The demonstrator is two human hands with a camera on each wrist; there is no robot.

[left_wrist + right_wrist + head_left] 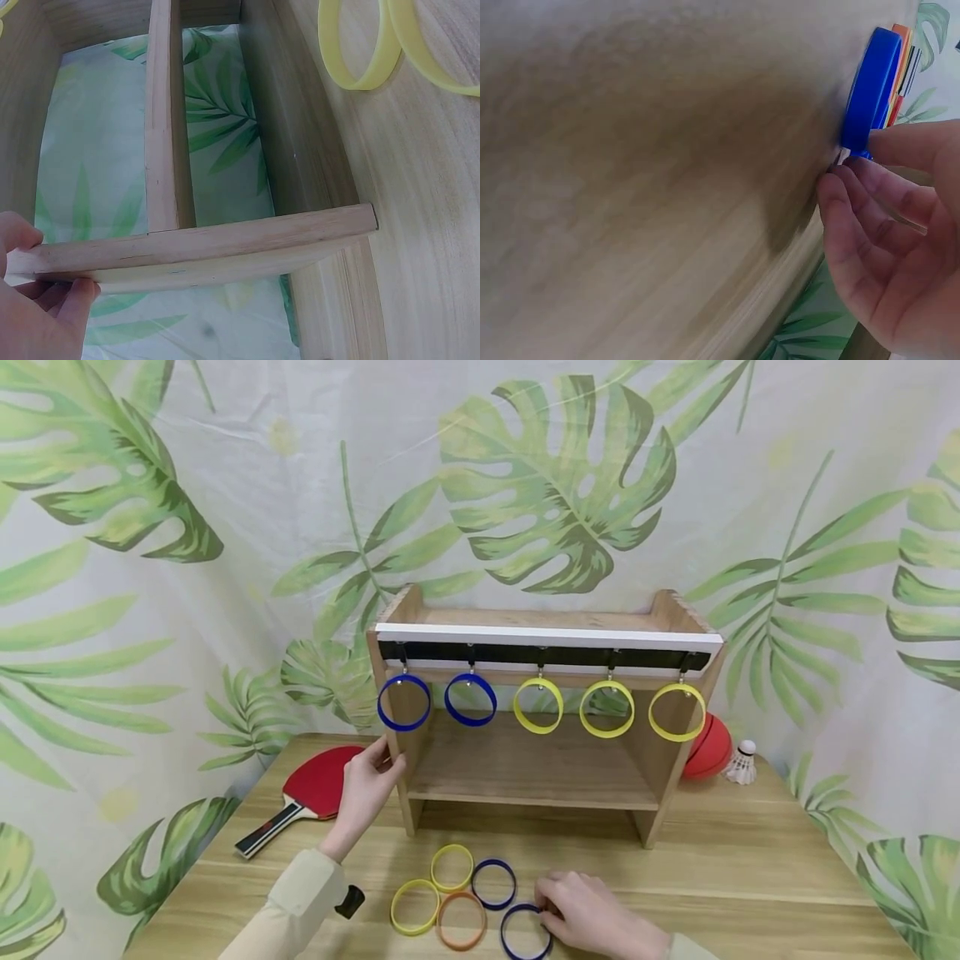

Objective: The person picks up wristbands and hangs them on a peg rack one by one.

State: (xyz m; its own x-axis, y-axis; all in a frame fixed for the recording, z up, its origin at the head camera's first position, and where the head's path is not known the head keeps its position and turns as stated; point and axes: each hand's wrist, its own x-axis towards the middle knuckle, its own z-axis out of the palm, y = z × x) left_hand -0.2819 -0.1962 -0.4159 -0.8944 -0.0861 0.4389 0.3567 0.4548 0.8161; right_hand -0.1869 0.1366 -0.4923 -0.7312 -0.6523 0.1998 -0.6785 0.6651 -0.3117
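Fingers clamped, my left hand [371,787] braces the shelf [528,768], I judge; before it, my right hand [588,912] pinches a blue ring [872,88].

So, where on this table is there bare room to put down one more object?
Free: the tabletop between the right hand, the wooden rack and the shuttlecock; also the rack's lower shelf, below the hanging rings. Crowded: front centre, with five loose rings, and left, with the table tennis paddle and left hand.
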